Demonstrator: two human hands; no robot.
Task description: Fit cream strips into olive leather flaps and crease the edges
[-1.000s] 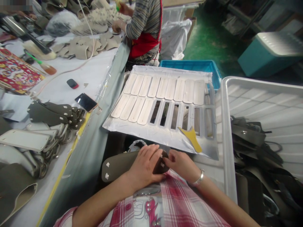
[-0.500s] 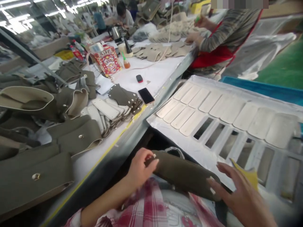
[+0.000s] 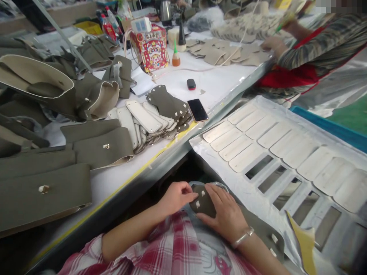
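Far left, flat olive-grey bag bodies with metal clasps (image 3: pixel 43 189) lie along the near side of the white-topped bench (image 3: pixel 180 84), with open-mouthed olive bag bodies with pale linings (image 3: pixel 34 76) behind them. To their right, a loose pile of pale, round-cornered strips with small studs (image 3: pixel 146 116) adjoins a fanned stack of olive panels with white tabs (image 3: pixel 168 101), beside a dark-screened phone (image 3: pixel 197 110).

Centre: the person's left hand (image 3: pixel 179 196) narrows, thumb and fingertip together, at the end of a long olive panel (image 3: pixel 258 225) lying before the checked shirt, between bench and board; whether it grips the edge cannot be told. The right hand (image 3: pixel 223 210) spans the panel and holds it, fingers towards the far edge, thumb towards the near.

The panel already carries white tabs (image 3: pixel 203 193) at both ends, so that fitting appears done; what remains to be done on it cannot be read from here.

Right: a white-covered board (image 3: pixel 206 151) bears rows of cream, rounded strips (image 3: pixel 286 141); part of the nearer row shows uncovered slots (image 3: pixel 259 167), with a yellow, notched piece (image 3: pixel 303 240) beside them.
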